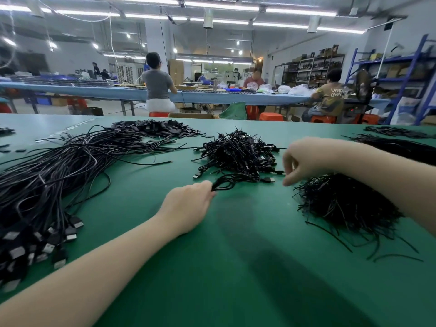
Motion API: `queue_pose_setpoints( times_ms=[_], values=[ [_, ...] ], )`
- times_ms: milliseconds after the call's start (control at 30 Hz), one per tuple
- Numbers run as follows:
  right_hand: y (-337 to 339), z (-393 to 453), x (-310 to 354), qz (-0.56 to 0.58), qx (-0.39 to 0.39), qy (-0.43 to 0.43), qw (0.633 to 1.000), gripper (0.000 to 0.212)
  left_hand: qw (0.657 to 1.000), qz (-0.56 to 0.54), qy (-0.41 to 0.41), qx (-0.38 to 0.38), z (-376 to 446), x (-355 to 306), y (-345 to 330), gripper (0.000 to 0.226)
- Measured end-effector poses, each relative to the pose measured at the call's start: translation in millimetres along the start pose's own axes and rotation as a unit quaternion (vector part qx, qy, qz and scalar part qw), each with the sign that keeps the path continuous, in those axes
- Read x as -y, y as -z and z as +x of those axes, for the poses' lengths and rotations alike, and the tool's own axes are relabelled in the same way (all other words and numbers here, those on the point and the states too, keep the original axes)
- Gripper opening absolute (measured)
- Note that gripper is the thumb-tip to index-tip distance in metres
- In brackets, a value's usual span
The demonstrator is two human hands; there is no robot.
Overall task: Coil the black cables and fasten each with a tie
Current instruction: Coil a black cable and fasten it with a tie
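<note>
My left hand [188,204] pinches a coiled cable [236,181] at its loop end, flat on the green table [236,267], just before the finished pile [238,154]. My right hand [304,161] hovers over the tie heap [346,204], fingers curled; can't tell if it holds a tie. Loose cables [54,175] lie left.

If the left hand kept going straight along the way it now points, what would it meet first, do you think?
The left hand already pinches a coiled cable. Going on up and right, it would probably run into the pile of coiled cables first, though depth is hard to judge.
</note>
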State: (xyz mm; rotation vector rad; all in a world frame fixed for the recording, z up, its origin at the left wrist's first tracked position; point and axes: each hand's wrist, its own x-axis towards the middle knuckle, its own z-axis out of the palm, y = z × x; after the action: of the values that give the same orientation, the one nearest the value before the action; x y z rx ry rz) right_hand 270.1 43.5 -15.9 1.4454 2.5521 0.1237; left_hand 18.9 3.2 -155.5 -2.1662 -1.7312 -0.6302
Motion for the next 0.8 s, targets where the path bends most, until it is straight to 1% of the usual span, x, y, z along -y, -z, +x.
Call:
queue_pose_setpoints(
  times_ms=[33, 100, 133, 200, 267, 333, 400, 467, 533, 567, 633, 667, 733, 800],
  values=[
    [-4.9, -6.0, -3.0, 0.009, 0.033, -0.004, 0.999, 0.022, 1.0, -0.015, 0.014, 0.004, -0.6, 6.0, 1.0, 0.025],
    [-24.9, -16.9, -3.7, 0.004, 0.09, -0.011, 0.996, 0.022, 1.0, -0.021, 0.016, 0.011, -4.3, 18.0, 4.8, 0.026],
    [-36.1, -21.3, -3.7, -0.008, 0.099, -0.017, 0.995, 0.023, 1.0, -0.014, 0.008, 0.017, -7.9, 24.8, 7.1, 0.027],
    [-54.8, -28.3, -9.1, -0.01, 0.09, -0.04, 0.995, 0.025, 1.0, 0.009, -0.009, 0.027, -17.5, 39.4, 13.0, 0.027],
    [-64.3, -31.8, -15.0, 0.008, 0.087, -0.068, 0.994, 0.025, 0.999, 0.023, -0.007, 0.039, -26.0, 55.4, 21.3, 0.026],
    [-67.2, -31.6, -17.8, 0.04, 0.102, -0.088, 0.99, 0.022, 0.997, 0.058, -0.012, 0.047, -28.9, 67.4, 30.2, 0.026],
    [-66.7, -29.3, -19.3, 0.075, 0.117, -0.097, 0.986, 0.018, 0.997, 0.068, -0.005, 0.037, -23.5, 68.3, 35.3, 0.026],
    [-65.7, -27.8, -18.4, 0.085, 0.125, -0.095, 0.984, 0.015, 0.999, 0.02, 0.046, 0.021, -8.0, 57.0, 33.2, 0.028],
    [-66.5, -26.9, -13.4, 0.07, 0.134, -0.094, 0.984, 0.015, 0.991, -0.089, 0.1, 0.011, 14.7, 34.1, 24.1, 0.032],
    [-67.8, -26.8, -10.0, 0.056, 0.136, -0.095, 0.985, 0.017, 0.982, -0.149, 0.118, 0.005, 25.6, 19.4, 18.2, 0.033],
    [-71.1, -27.5, -4.5, 0.034, 0.124, -0.102, 0.986, 0.029, 0.963, -0.23, 0.14, -0.009, 39.1, -8.5, 5.6, 0.035],
    [-72.1, -28.2, -3.8, 0.026, 0.105, -0.113, 0.988, 0.034, 0.959, -0.244, 0.143, -0.012, 40.7, -18.4, -1.1, 0.036],
    [-73.8, -31.0, -6.9, 0.033, 0.062, -0.152, 0.986, 0.04, 0.966, -0.225, 0.13, -0.008, 36.5, -27.4, -14.3, 0.037],
    [-76.0, -32.1, -10.4, 0.049, 0.065, -0.171, 0.982, 0.046, 0.973, -0.196, 0.119, -0.001, 31.2, -25.1, -21.5, 0.037]
  ],
)
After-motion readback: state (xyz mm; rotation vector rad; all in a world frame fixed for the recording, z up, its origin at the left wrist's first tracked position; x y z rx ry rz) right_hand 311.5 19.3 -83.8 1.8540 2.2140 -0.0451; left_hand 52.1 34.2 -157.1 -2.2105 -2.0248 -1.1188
